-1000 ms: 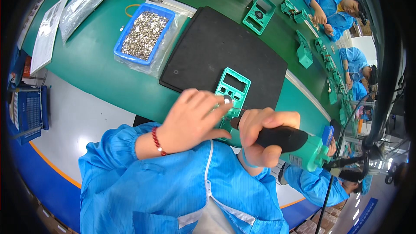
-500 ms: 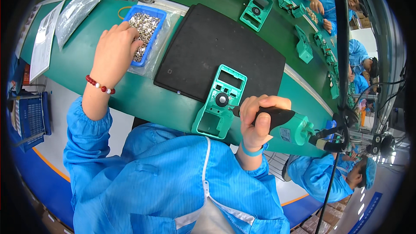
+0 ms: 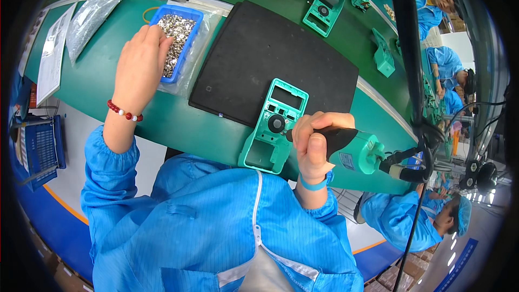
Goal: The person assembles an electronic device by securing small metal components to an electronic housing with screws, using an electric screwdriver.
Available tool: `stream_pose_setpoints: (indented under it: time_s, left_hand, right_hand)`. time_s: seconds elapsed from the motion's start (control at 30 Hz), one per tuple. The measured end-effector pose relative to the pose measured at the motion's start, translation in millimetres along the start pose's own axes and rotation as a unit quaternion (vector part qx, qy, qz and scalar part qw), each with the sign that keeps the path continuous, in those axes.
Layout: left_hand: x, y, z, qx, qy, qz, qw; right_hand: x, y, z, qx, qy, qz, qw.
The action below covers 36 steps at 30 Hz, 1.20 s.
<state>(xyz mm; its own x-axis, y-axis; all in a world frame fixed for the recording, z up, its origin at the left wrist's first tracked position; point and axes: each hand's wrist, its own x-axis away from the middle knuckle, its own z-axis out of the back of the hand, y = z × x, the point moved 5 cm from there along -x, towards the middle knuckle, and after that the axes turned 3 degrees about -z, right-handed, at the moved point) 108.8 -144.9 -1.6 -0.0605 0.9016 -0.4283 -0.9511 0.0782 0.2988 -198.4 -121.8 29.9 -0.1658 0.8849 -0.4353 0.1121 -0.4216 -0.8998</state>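
Observation:
My left hand [image 3: 138, 67] is at the near left side of a blue plastic tray [image 3: 190, 46] heaped with small shiny metal screws [image 3: 175, 48]. Its fingers are curled together, and whatever they pinch is hidden. In my right hand [image 3: 312, 148] is a green and black electric screwdriver [image 3: 363, 154], held almost level and pointing left. The tool's tip reaches the right side of a green plastic housing [image 3: 265, 136], by the black round part [image 3: 276, 124] in its middle. That housing lies tilted across the near edge of a black mat [image 3: 259, 54].
A clear plastic bag [image 3: 92, 19] and a white sheet [image 3: 54, 48] lie on the left. Beyond the mat, more green housings [image 3: 332, 8] rest on a green belt. A dark post [image 3: 408, 48] and cables stand at right, near co-workers in blue [image 3: 389, 213].
My left hand has drawn slightly back to the left from the screws, its fingers closer together. My right hand and the screwdriver have shifted slightly left. The housing stays on the mat's edge.

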Motion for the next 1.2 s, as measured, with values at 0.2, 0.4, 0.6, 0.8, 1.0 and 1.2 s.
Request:
stream_pose_setpoints:
  time_s: [0.2,0.4,0.6,0.8,1.0,1.2]
  left_hand:
    - [2,9,6,0.03,0.031,0.015,0.999]
    - [8,43,17,0.068,0.065,-0.018,0.995]
    - [24,93,9,0.34,-0.029,-0.056,0.938]
    - [65,158,-7,0.297,-0.091,-0.208,0.927]
    - [86,187,-24,0.209,-0.032,-0.265,0.941]
    - [92,189,-28,0.191,-0.063,-0.258,0.945]
  right_hand:
    - [-2,6,6,-0.006,-0.015,-0.016,1.0]
    - [-5,2,-1,-0.073,-0.059,-0.007,0.996]
    - [1,13,8,-0.04,-0.061,-0.024,0.997]
    - [8,14,11,-0.146,-0.019,-0.046,0.988]
    - [10,13,12,-0.08,-0.01,-0.027,0.996]
    - [5,-2,4,-0.019,0.0,-0.002,1.0]
